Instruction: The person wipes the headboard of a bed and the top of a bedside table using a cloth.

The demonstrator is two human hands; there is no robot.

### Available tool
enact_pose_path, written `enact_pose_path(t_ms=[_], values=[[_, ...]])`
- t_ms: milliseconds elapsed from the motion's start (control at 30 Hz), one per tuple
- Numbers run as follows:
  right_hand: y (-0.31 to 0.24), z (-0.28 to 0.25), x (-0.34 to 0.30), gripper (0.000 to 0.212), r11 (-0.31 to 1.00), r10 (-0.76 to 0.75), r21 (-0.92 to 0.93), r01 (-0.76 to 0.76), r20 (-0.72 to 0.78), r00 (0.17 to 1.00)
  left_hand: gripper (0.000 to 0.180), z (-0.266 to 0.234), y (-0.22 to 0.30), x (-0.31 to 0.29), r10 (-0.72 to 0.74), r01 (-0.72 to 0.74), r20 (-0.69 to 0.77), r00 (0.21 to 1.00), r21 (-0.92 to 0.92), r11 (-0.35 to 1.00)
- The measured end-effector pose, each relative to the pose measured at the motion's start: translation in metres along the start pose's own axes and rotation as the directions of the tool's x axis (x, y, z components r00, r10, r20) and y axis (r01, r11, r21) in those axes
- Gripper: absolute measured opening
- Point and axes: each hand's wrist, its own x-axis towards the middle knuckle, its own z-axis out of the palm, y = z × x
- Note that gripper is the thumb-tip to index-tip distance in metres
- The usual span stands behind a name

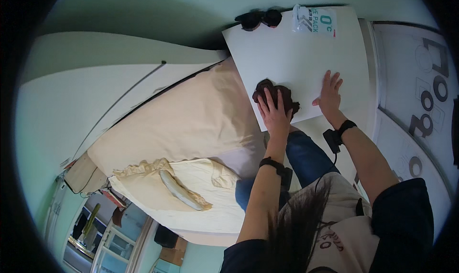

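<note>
On the white tabletop (296, 58) lies a dark brown crumpled cloth (266, 87), bunched up near the table's lower left edge. My left hand (276, 113) rests on top of it with fingers stretched out and apart, covering its middle; what is under the palm is hidden. Farther right, my right hand (329, 94) lies flat on the bare tabletop, its fingers spread and nothing in them. A black band with a small device (277, 169) is on my left wrist, and a similar band (345, 126) with a cable is on my right.
Black sunglasses (259, 19) and a white ice pack pouch (314, 21) sit at the table's far edge. To the left is a bed (191, 115) with a beige cover and a pale yellow garment (191, 177) on it. White panels with ring-shaped patterns (420, 82) stand at the right.
</note>
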Motion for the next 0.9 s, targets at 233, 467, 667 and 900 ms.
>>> enact_pose_path(t_ms=[233,467,667,900], values=[[0.000,-0.005,-0.004,0.136,0.999,0.025,-0.025,-0.024,0.038,0.999,0.077,0.019,-0.001,-0.019,-0.038,0.033,-0.066,0.997,-0.076,0.997],[0.005,-0.002,-0.009,0.137,0.997,-0.048,-0.054,0.049,0.018,0.999,0.075,0.025,-0.018,0.031,0.009,-0.029,-0.271,0.963,-0.070,0.997],[0.000,-0.007,-0.009,0.136,0.993,-0.074,-0.089,0.076,0.024,0.997,0.067,0.010,-0.029,0.098,-0.077,0.046,-0.467,0.881,-0.077,0.996],[0.008,-0.001,-0.004,0.133,0.985,-0.106,-0.139,0.100,-0.042,0.993,0.060,0.043,0.004,0.005,-0.162,0.083,-0.373,0.914,-0.220,0.972]])
